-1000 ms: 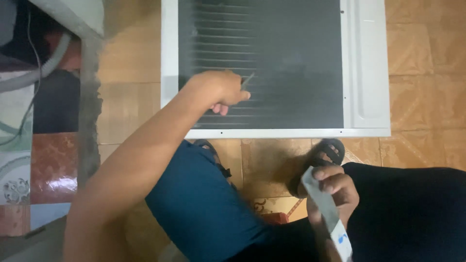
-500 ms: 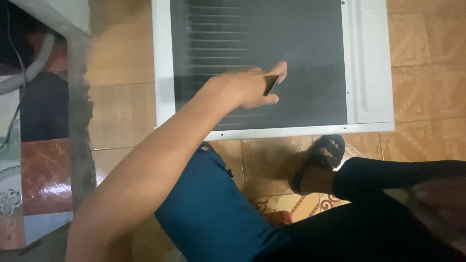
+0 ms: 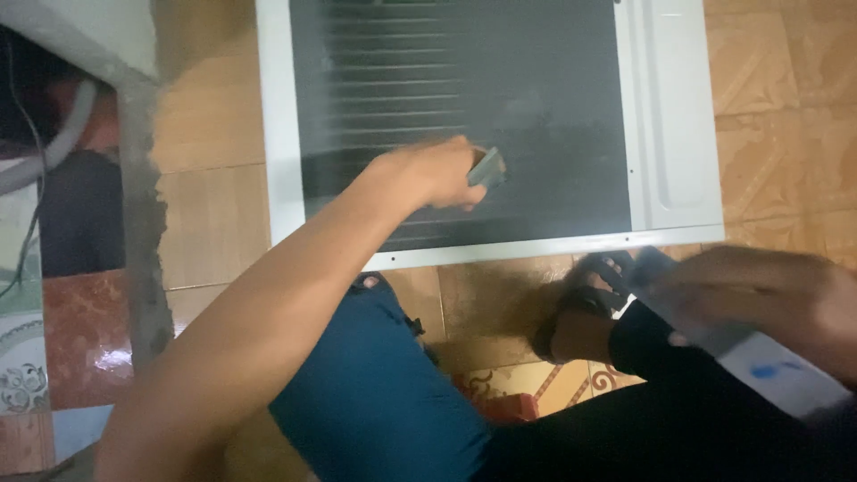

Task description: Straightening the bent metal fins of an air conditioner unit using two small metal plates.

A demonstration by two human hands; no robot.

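My left hand (image 3: 437, 172) reaches out over the finned panel (image 3: 553, 125), a dark grille set in a white frame (image 3: 669, 116) lying flat on the tiled floor (image 3: 214, 196). Its fingers are curled around a small flat grey tool (image 3: 487, 167), which sticks out toward three o'clock from my fist and rests against the fins near the panel's middle. The fins at eleven o'clock from the tool show pale horizontal stripes; those at three o'clock look evenly dark.

My right hand (image 3: 759, 295) sits at four o'clock from the panel, blurred, fingers wrapped over a long white strip (image 3: 768, 366) with a blue mark. Below the frame's lower edge, a foot in a black sandal (image 3: 594, 290) rests on the tiles. A grey hose (image 3: 54, 147) runs at nine o'clock. Nothing in view holds contents.
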